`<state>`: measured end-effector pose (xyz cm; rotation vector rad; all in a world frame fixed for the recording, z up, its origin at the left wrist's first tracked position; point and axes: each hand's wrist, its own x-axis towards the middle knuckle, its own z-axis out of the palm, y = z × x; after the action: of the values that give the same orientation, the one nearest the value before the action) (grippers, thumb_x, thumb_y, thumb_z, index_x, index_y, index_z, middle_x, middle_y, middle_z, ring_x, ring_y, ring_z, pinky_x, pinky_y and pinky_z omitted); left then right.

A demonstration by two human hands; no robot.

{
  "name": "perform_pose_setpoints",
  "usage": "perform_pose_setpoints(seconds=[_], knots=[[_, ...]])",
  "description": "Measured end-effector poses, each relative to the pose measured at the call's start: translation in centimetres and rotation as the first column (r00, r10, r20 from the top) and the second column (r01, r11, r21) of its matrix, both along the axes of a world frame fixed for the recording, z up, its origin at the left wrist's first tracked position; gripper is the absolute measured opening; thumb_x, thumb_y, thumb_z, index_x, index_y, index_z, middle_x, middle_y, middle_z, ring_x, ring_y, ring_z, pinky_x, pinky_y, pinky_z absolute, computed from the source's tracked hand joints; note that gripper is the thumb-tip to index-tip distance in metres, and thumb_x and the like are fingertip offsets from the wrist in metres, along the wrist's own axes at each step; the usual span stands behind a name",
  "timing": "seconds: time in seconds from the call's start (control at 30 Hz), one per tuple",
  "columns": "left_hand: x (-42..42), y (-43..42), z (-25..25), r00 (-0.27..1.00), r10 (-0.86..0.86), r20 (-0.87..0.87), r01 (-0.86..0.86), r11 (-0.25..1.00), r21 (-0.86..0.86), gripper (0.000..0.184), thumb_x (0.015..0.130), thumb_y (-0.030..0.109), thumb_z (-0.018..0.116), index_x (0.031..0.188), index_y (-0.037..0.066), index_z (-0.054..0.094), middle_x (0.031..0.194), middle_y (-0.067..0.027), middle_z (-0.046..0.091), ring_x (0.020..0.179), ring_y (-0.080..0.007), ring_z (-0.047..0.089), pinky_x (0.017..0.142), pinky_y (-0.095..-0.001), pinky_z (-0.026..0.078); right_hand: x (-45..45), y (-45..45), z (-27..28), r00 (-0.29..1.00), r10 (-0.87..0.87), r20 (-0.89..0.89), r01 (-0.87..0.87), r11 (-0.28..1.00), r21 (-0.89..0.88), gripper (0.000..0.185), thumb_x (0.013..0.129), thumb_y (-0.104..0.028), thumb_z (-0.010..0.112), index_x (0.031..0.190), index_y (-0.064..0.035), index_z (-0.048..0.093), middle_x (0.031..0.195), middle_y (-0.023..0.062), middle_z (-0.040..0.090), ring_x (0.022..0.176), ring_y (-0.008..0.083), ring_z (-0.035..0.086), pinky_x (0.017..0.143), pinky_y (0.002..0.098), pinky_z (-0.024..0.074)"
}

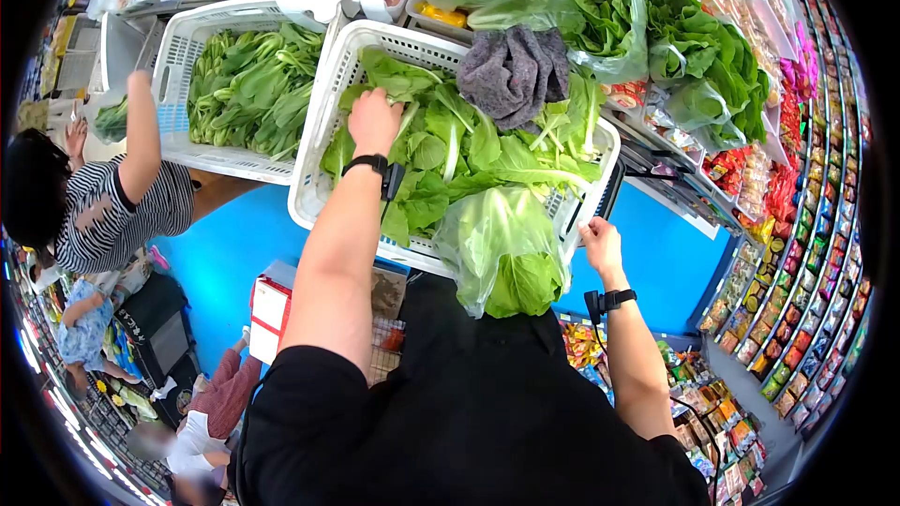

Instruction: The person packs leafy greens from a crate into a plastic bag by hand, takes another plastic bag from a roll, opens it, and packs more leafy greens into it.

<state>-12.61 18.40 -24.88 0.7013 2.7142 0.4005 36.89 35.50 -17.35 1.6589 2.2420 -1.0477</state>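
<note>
My left hand (375, 122) reaches into a white plastic basket (323, 112) of loose leafy greens (422, 192). Its fingers curl down into the leaves at the basket's upper left, partly hidden by them. Over at the lower right corner, my right hand (602, 245) has its fingers closed at the basket's rim. A clear plastic bag of greens (511, 248) lies over the near edge, close to my body. Toward the back of the basket, a crumpled grey cloth (514, 77) rests on the leaves.
Left of my basket stands another white basket (173, 84) with green vegetables (248, 84). A person in a striped top (127, 211) is beside it. Bagged greens (609, 14) sit behind. Snack shelves (797, 309) line the right, and a red-and-white box (272, 309) is below left.
</note>
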Motion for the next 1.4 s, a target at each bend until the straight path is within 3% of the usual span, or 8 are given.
perform_pose_setpoints(seconds=[0.43, 0.6, 0.77, 0.9, 0.97, 1.1, 1.3, 1.4], knots=[[5.3, -12.5, 16.3, 0.966, 0.251, 0.062, -0.256, 0.96, 0.113, 0.059, 0.103, 0.054, 0.066, 0.09, -0.002, 0.073, 0.083, -0.0252, 0.072, 0.081, -0.0474, 0.067, 0.075, -0.0517, 0.053, 1.4, 1.5, -1.3, 0.991, 0.093, -0.092, -0.099, 0.994, -0.054, 0.032, 0.101, -0.03, 0.077, 0.098, 0.0026, 0.075, 0.078, 0.0123, 0.075, 0.071, 0.0194, 0.071, 0.069, 0.0386, 0.0564], [8.5, -13.9, 18.9, 0.926, 0.316, 0.208, -0.361, 0.902, 0.236, 0.059, 0.108, 0.054, 0.06, 0.1, -0.001, 0.08, 0.082, -0.0182, 0.075, 0.076, -0.0296, 0.071, 0.075, -0.0437, 0.054, 1.8, 1.6, -1.5, 0.982, 0.109, -0.155, -0.119, 0.992, -0.05, 0.037, 0.099, -0.033, 0.078, 0.098, 0.0031, 0.075, 0.086, 0.0229, 0.077, 0.085, 0.0385, 0.078, 0.077, 0.0464, 0.0578], [12.1, -14.2, 18.7, 0.929, 0.268, 0.255, -0.347, 0.871, 0.348, 0.052, 0.108, 0.049, 0.064, 0.108, 0.0, 0.082, 0.081, -0.0121, 0.078, 0.077, -0.0169, 0.07, 0.075, -0.0349, 0.054, 1.2, 1.1, 1.6, 0.986, 0.165, -0.026, -0.165, 0.986, 0.001, 0.035, 0.098, -0.035, 0.077, 0.107, -0.0011, 0.078, 0.096, 0.0208, 0.08, 0.094, 0.041, 0.078, 0.083, 0.0469, 0.06], [16.4, -12.0, 20.2, 0.953, 0.163, 0.256, -0.288, 0.751, 0.594, 0.036, 0.107, 0.023, 0.073, 0.131, -0.004, 0.074, 0.098, -0.006, 0.079, 0.088, -0.0085, 0.067, 0.08, -0.0274, 0.054, -0.3, -0.4, 8.7, 0.981, 0.168, 0.097, -0.181, 0.974, 0.135, 0.037, 0.099, -0.035, 0.074, 0.12, -0.0049, 0.077, 0.107, 0.0243, 0.079, 0.103, 0.0442, 0.076, 0.09, 0.0518, 0.0605], [18.1, -11.3, 18.5, 0.945, 0.123, 0.302, -0.305, 0.66, 0.686, 0.04, 0.105, 0.012, 0.074, 0.14, -0.006, 0.068, 0.107, -0.0039, 0.077, 0.091, -0.0086, 0.066, 0.084, -0.0261, 0.054, -1.1, -1.3, 10.9, 0.951, 0.182, -0.249, -0.138, 0.973, 0.186, 0.036, 0.1, -0.034, 0.073, 0.12, -0.0046, 0.078, 0.106, 0.0238, 0.079, 0.101, 0.0421, 0.077, 0.088, 0.0486, 0.0611], [21.6, -10.0, 17.3, 0.936, 0.062, 0.346, -0.323, 0.541, 0.777, 0.043, 0.104, 0.008, 0.075, 0.144, -0.006, 0.067, 0.113, -0.0071, 0.077, 0.097, -0.0094, 0.068, 0.088, -0.0261, 0.055, -6.0, -4.4, 10.6, 0.735, 0.223, -0.64, -0.457, 0.86, -0.226, 0.038, 0.103, -0.035, 0.072, 0.12, -0.0021, 0.079, 0.101, 0.0133, 0.082, 0.091, 0.0238, 0.079, 0.083, 0.0373, 0.0608], [25.1, -8.4, 17.9, 0.898, 0.028, 0.44, -0.432, 0.259, 0.864, 0.043, 0.1, -0.004, 0.072, 0.141, -0.009, 0.06, 0.126, -0.0112, 0.074, 0.109, -0.0176, 0.072, 0.095, -0.0293, 0.059, -11.8, -9.8, 10.5, 0.751, -0.039, -0.66, -0.51, 0.6, -0.616, 0.047, 0.109, -0.045, 0.068, 0.127, -0.0021, 0.075, 0.111, 0.0073, 0.08, 0.094, 0.0158, 0.073, 0.08, 0.0321, 0.0584], [27.1, -8.1, 18.5, 0.908, -0.042, 0.416, -0.394, 0.246, 0.885, 0.037, 0.098, -0.009, 0.072, 0.133, -0.004, 0.061, 0.137, -0.0147, 0.068, 0.117, -0.0199, 0.072, 0.096, -0.0294, 0.06, -12.1, -10.5, 12.2, 0.63, -0.588, -0.507, -0.368, 0.349, -0.862, 0.042, 0.108, -0.042, 0.071, 0.133, -0.0083, 0.066, 0.113, 0.0009, 0.073, 0.098, 0.0122, 0.068, 0.086, 0.0314, 0.055]])
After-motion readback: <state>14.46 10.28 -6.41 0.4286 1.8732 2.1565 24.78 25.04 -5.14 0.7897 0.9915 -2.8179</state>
